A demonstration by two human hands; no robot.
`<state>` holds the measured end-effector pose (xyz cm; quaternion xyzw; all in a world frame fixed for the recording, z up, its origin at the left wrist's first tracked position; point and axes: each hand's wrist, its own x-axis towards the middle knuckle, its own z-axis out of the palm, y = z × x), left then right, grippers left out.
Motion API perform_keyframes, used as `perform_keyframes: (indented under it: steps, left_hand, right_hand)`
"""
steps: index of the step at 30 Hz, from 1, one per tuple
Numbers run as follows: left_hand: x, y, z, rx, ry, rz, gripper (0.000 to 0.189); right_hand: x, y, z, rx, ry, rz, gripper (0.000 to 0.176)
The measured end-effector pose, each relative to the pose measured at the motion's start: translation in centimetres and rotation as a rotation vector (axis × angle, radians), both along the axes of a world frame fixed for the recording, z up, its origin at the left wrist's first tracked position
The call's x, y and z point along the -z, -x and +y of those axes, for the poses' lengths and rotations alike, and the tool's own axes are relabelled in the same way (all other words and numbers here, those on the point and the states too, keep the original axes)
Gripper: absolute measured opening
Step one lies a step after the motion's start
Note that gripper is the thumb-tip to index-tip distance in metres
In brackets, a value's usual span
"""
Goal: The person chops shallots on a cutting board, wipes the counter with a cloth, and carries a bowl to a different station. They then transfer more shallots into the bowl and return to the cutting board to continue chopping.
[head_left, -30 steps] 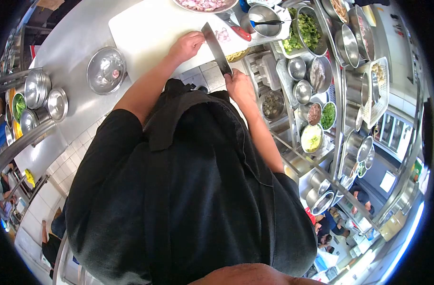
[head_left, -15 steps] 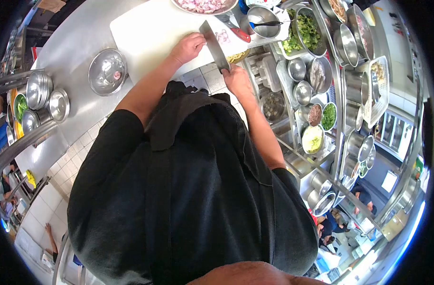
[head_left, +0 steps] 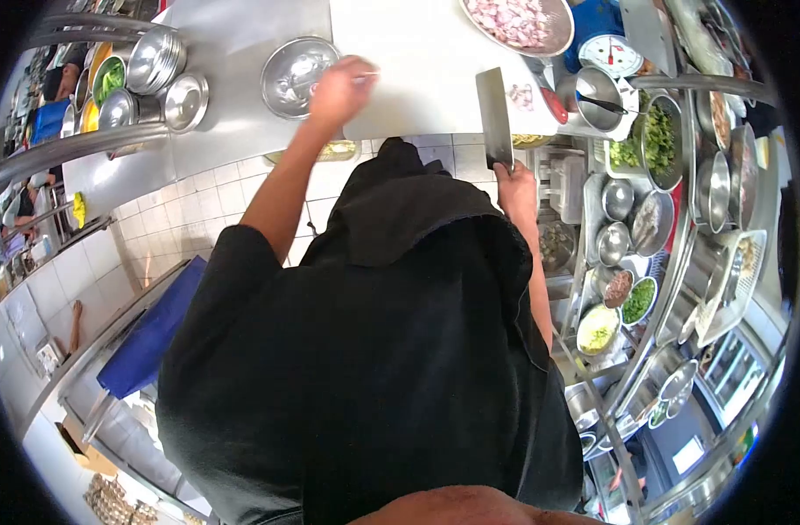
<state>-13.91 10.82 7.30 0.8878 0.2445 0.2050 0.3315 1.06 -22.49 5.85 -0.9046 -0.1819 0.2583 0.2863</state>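
At the front edge of a white cutting board (head_left: pixel 417 52), my right hand (head_left: pixel 516 185) grips a cleaver (head_left: pixel 496 114) by its handle, the blade pointing away from me. Cut shallot pieces (head_left: pixel 522 96) lie on the board just right of the blade. My left hand (head_left: pixel 340 94) is at the right rim of a metal bowl (head_left: pixel 286 83), slightly smeared by motion. Its fingers are curled, with something small and pale at them that I cannot make out. A larger bowl of chopped shallots (head_left: pixel 513 22) stands at the back of the board.
Right of the board are a red-handled tool (head_left: pixel 555 107), a metal pot (head_left: pixel 597 87) with a dark utensil, and a dial scale (head_left: pixel 610 54). Racks with bowls of greens (head_left: pixel 658 144) run down the right side. Stacked metal bowls (head_left: pixel 155 59) stand at left, near a metal rail (head_left: pixel 85 149).
My left hand has gone from beside the cleaver leftward to the metal bowl. My right hand still holds the cleaver. The whole view has shifted, with the counter now further right.
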Motion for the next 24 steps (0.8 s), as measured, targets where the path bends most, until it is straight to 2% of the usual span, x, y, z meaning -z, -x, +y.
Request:
perform_keyframes:
  steps: [3, 6, 7, 9, 12, 16, 20, 24]
  left_hand:
    - [0.9, 5.1, 4.9, -0.213, -0.099, 0.426, 0.024]
    - [1.0, 6.5, 6.0, -0.250, 0.021, 0.571, 0.026]
    - [1.6, 6.6, 6.3, -0.186, 0.054, 0.598, 0.026]
    - [4.0, 6.7, 7.3, -0.156, 0.047, 0.552, 0.029]
    - [3.1, 5.5, 6.5, -0.184, 0.034, 0.526, 0.031]
    - [-1.4, 2.1, 2.5, -0.247, -0.020, 0.317, 0.030]
    - [-1.8, -4.0, -2.9, -0.049, -0.062, 0.048, 0.026]
    - [1.7, -10.7, -8.1, 0.205, 0.078, -0.044, 0.024]
  right_hand:
    - [0.4, -0.4, -0.3, 0.023, 0.015, 0.064, 0.032]
    - [-0.6, -0.7, 0.1, 0.015, 0.033, 0.096, 0.032]
    - [-0.9, -0.8, 0.2, 0.010, 0.036, 0.102, 0.033]
    - [0.0, -0.9, 0.0, 0.021, 0.019, 0.102, 0.032]
    - [0.7, -1.0, -0.4, 0.037, -0.026, 0.101, 0.032]
    - [-0.9, -1.0, -0.5, 0.018, -0.019, -0.015, 0.032]
    - [-0.9, -1.5, -0.9, 0.067, -0.011, -0.072, 0.034]
    - [-0.6, -1.9, -1.0, 0.081, 0.069, -0.142, 0.033]
